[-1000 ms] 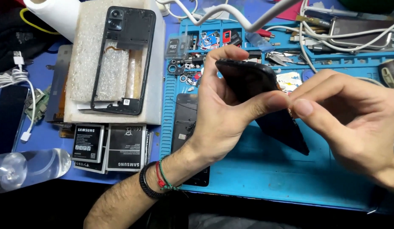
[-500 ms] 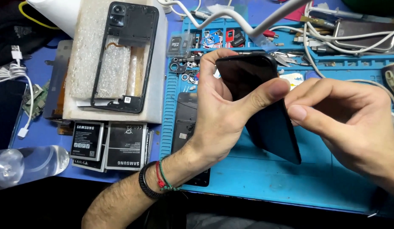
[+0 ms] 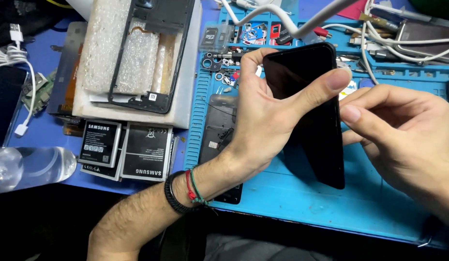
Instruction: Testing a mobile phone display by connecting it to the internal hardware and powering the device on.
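Since half a second ago the black phone (image 3: 306,111) has swung more upright, its lower corner now at about 5 o'clock over the blue mat (image 3: 292,203).

Near: left hand (image 3: 268,130), wrist with dark and red-green bands, wraps the phone from 9 o'clock; grip closed on it, thumb on the upper right edge, fingers curled over the top edge.

Right hand (image 3: 403,135) comes in from 3 o'clock; thumb and forefinger pinched together just at the phone's right edge. Whether they hold anything, cannot tell.

Under the left wrist, a dark phone part (image 3: 219,130) lies flat on the mat.

At 9 o'clock, two flat batteries (image 3: 127,150) on the worktop; a clear bottle (image 3: 31,166) beside them.

Far, 11 o'clock: phone frame (image 3: 152,53) on a bubble-wrap block (image 3: 108,48). At 1 o'clock, white cables (image 3: 379,34).
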